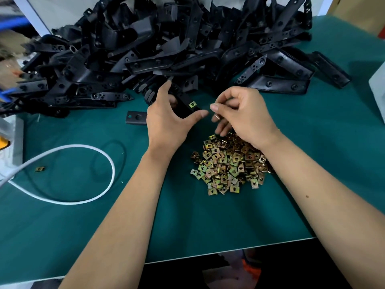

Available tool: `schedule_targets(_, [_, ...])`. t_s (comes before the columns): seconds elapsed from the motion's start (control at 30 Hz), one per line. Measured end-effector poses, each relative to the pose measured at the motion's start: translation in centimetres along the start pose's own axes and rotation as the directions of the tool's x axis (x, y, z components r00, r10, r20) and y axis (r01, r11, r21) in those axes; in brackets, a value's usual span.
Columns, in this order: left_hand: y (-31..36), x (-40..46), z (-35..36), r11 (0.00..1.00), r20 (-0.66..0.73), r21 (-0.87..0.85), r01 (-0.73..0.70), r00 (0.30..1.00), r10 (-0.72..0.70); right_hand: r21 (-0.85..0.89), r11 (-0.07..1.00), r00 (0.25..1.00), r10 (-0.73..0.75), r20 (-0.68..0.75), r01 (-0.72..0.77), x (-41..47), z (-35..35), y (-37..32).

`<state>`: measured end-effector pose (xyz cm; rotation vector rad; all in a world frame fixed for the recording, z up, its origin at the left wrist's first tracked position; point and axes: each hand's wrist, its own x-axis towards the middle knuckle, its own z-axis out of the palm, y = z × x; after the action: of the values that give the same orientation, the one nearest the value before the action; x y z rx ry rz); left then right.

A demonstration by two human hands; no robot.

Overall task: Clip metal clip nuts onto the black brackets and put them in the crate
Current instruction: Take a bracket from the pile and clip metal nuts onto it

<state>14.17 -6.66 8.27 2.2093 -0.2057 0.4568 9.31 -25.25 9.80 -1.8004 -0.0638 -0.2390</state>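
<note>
Green table (208,222) bears black brackets (158,44), clip nuts (227,167), white cable (100,155).

The brackets heaped ahead of me (166,38) are black. The clip nuts piled under my wrist (227,165) shine brassy gold with greenish and pink tints. The table mat (208,222) is deep teal, and the cord looping across it (89,151) is white.

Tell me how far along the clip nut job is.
Done: the bracket in the left hand already carries one clip nut. In hand: the right hand pinches what looks like another clip beside it. Left: the large bracket pile and the heap of loose clip nuts. No crate is in view.
</note>
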Motion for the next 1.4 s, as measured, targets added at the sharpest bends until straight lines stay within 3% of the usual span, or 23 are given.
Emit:
schedule_targets(0.27, [0.5,-0.2,-0.1,0.996,0.082,-0.052,-0.076,0.993,0.08,-0.104,0.994,0.995,-0.034,-0.091,0.025,0.3,-0.3,0.6])
schedule_targets(0.77, [0.8,-0.7,-0.2,0.973,0.14,-0.123,-0.193,0.968,0.209,0.202,0.979,0.992,0.005,-0.123,0.02,0.6,-1.0,0.0])
schedule_targets(1.03, [1.7,-1.1,-0.2,0.955,0.229,-0.17,-0.243,0.933,0.279,0.007,0.999,0.98,-0.044,-0.193,0.047,0.5,-1.0,0.0])
schedule_targets(1.4, [2.0,-1.6,-0.1,0.941,0.275,-0.17,-0.292,0.903,0.33,0.003,1.0,0.989,0.019,-0.149,-0.019,0.6,-1.0,0.1])
